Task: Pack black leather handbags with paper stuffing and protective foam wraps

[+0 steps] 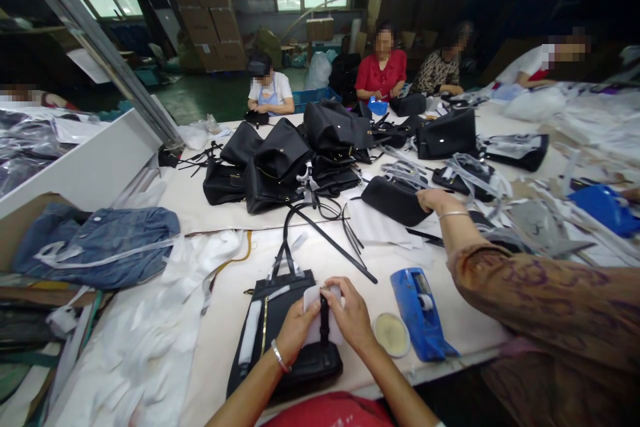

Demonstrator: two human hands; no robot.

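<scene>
A black handbag (285, 327) with a gold zip lies in front of me, its handles (286, 260) pointing away. My left hand (299, 323) is closed on the edge of a white wrapping sheet (311, 335) over the bag's right part. Fingers of my right hand (354, 313) pinch the upper end of a black buckled strap (325, 323), which runs down over the sheet. What lies between the fingertips is partly hidden. A rolled white wrap (250, 333) covers part of the bag's left side.
Right of the bag are a round tub (391, 335) and a blue tape dispenser (420, 313). A co-worker's arm (465, 233) reaches in to a black pouch (395, 200). Black bags (280, 153) pile up ahead; a denim bag (100, 243) lies left. Several people sit across the table.
</scene>
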